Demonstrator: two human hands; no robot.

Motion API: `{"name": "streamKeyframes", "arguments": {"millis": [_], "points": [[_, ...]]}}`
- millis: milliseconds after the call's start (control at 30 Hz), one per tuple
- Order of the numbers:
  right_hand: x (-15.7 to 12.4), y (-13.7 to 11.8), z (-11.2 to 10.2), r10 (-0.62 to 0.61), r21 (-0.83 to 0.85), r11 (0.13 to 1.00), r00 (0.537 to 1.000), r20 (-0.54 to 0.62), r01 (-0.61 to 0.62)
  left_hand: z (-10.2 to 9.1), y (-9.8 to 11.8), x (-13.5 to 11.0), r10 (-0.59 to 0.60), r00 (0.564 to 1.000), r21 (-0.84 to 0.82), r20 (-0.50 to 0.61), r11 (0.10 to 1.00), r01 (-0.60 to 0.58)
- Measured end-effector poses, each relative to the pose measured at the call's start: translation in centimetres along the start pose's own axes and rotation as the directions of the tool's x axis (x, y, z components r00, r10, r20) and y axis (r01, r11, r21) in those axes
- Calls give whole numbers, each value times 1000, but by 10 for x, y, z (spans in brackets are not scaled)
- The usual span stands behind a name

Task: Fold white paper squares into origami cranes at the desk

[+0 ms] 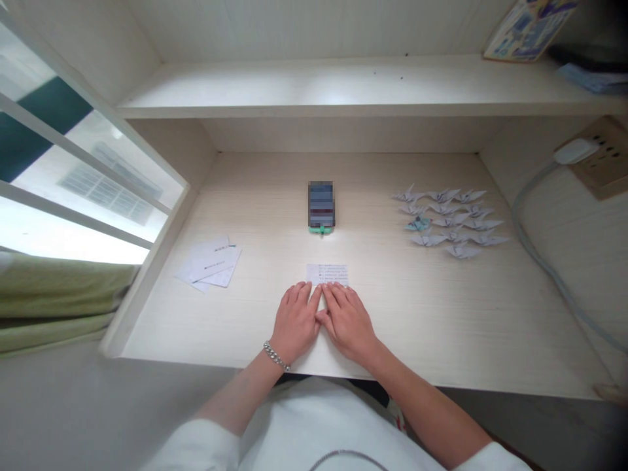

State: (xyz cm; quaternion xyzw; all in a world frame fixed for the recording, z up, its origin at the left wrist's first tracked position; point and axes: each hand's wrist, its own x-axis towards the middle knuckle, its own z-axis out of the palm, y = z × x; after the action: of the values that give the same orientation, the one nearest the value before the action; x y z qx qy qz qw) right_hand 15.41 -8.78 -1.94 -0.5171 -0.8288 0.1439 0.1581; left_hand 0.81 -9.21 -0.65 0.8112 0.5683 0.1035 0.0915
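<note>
A small slip of printed paper [328,272] lies on the desk in front of me. My left hand [297,320] rests flat with its fingertips along the slip's near edge. Beside it, my right hand [347,320] lies palm down, its fingertips on the same edge. The thumbs and index fingers of both hands come close together at the middle. Whatever part of the paper is under the fingers is hidden. Farther back on the desk stands a phone [322,204] in a small green holder [321,230], its screen blurred.
Several folded paper cranes [451,219] sit in rows at the right, one of them bluish. Loose paper sheets [210,265] lie at the left. A shelf [314,82] spans the back, and a cable [540,261] runs down the right wall from a socket [603,157].
</note>
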Motion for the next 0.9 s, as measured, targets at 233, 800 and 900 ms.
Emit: {"name": "streamKeyframes", "arguments": {"millis": [233,800,900], "points": [[3,-5,-1,42,-31,999,999,-8,-42,-6,-9,-10,-65,998,40,-26,997,66],[-2,48,-18,-11,-74,997,1000,-15,10,-16,-28,47,323,941,128,104,933,-335],[2,52,-20,-20,-71,997,999,-45,17,-23,-23,51,393,901,198,185,883,-426]]}}
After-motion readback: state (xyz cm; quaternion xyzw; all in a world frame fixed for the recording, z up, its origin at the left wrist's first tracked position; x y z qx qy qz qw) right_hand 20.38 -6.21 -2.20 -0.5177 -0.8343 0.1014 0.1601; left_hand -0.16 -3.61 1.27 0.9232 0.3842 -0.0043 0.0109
